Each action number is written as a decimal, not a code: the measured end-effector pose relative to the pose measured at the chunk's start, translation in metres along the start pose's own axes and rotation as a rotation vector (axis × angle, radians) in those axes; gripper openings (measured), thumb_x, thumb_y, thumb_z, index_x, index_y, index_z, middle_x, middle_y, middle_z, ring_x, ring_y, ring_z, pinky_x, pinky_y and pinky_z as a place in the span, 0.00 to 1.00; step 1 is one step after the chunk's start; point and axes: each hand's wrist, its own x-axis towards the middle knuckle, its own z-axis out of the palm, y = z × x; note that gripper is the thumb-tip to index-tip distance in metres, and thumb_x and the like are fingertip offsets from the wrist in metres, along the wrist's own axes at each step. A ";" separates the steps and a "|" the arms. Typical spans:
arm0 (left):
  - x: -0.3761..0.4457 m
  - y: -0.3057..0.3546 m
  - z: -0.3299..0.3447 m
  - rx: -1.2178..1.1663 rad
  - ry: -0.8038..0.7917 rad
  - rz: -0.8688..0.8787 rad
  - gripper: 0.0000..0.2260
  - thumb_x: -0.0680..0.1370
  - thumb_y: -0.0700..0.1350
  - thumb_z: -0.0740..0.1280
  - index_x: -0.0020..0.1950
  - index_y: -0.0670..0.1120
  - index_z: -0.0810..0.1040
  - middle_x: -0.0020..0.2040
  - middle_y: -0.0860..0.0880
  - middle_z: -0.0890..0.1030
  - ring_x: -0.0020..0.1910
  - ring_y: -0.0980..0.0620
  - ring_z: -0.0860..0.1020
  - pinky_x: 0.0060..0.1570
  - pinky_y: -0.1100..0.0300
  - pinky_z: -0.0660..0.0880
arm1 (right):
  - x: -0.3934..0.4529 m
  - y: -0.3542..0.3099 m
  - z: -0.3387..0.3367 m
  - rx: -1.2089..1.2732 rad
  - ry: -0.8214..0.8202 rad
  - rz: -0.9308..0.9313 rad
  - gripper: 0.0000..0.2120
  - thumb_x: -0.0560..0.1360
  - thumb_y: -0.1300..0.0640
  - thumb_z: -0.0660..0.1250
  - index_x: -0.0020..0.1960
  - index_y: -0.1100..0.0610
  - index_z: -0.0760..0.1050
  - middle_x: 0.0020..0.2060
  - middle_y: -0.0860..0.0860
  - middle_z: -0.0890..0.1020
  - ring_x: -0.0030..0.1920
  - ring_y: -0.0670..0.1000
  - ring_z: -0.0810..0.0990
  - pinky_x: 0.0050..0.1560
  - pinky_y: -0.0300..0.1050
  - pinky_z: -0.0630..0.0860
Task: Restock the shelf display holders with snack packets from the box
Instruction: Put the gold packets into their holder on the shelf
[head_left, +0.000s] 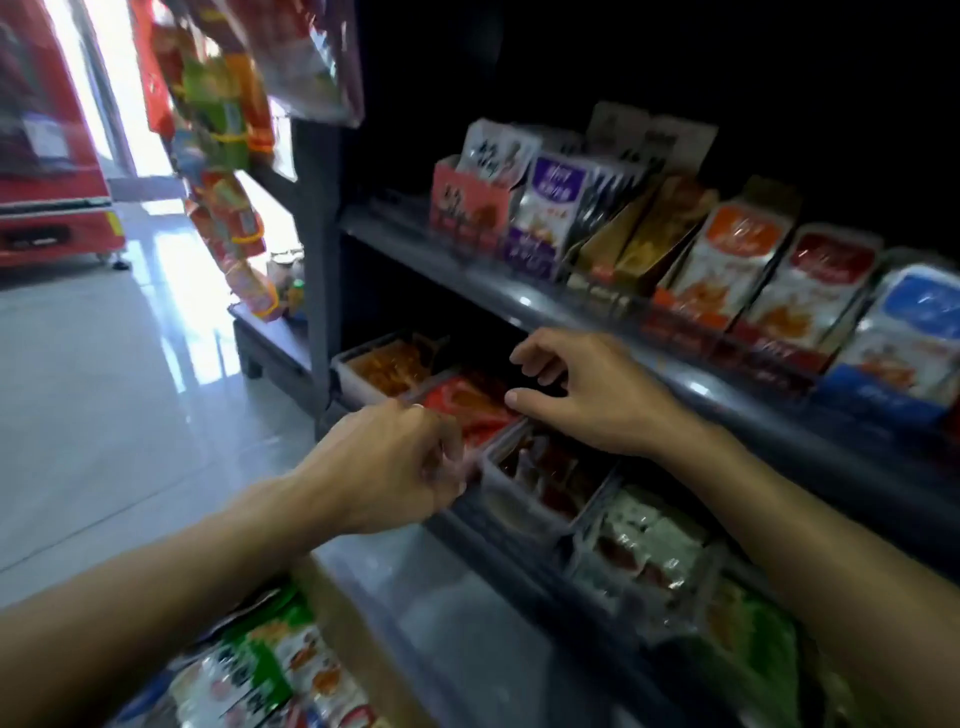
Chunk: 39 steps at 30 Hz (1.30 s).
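**Settling red packets into a lower-shelf holder**

At the bottom left, the box (244, 670) is sitting open with green and white snack packets (260, 660) lying inside, well below the shelf. Above it, the left hand (387, 462) is hovering at the front edge of the clear holder (447, 382) that is carrying the red packets (467, 402); its fingers are curling inward, but motion blur is hiding whether they are pinching a packet or the holder's rim, so its grasp cannot be told. To the right, the right hand (587, 389) is reaching over the same holder with fingers loose and spread, gripping nothing, its thumb lying just beside the red packets.

The step in hand looks like seating or straightening packets within this holder. Next, judging from the stock remaining in the box, one hand is probably needing to drop back there for more packets while the other is steadying the row.
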 end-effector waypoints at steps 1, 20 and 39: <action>-0.011 -0.012 0.009 0.005 -0.023 -0.008 0.05 0.69 0.56 0.65 0.37 0.58 0.71 0.32 0.58 0.74 0.35 0.56 0.74 0.39 0.56 0.77 | 0.002 -0.005 0.017 0.001 -0.018 0.006 0.16 0.75 0.49 0.72 0.60 0.53 0.77 0.51 0.45 0.79 0.50 0.44 0.78 0.49 0.38 0.76; -0.246 -0.152 0.150 0.058 -0.357 -0.042 0.16 0.69 0.61 0.58 0.47 0.55 0.77 0.40 0.56 0.78 0.42 0.53 0.79 0.40 0.58 0.75 | -0.034 -0.079 0.281 0.140 -0.483 -0.030 0.14 0.73 0.49 0.74 0.56 0.51 0.78 0.46 0.44 0.81 0.46 0.43 0.80 0.49 0.45 0.79; -0.290 -0.136 0.172 0.025 -0.284 -0.173 0.15 0.75 0.59 0.55 0.41 0.52 0.76 0.36 0.55 0.79 0.35 0.56 0.77 0.50 0.51 0.77 | -0.077 -0.082 0.359 0.038 -1.005 -0.135 0.02 0.76 0.53 0.70 0.48 0.51 0.78 0.48 0.48 0.79 0.48 0.48 0.80 0.49 0.48 0.81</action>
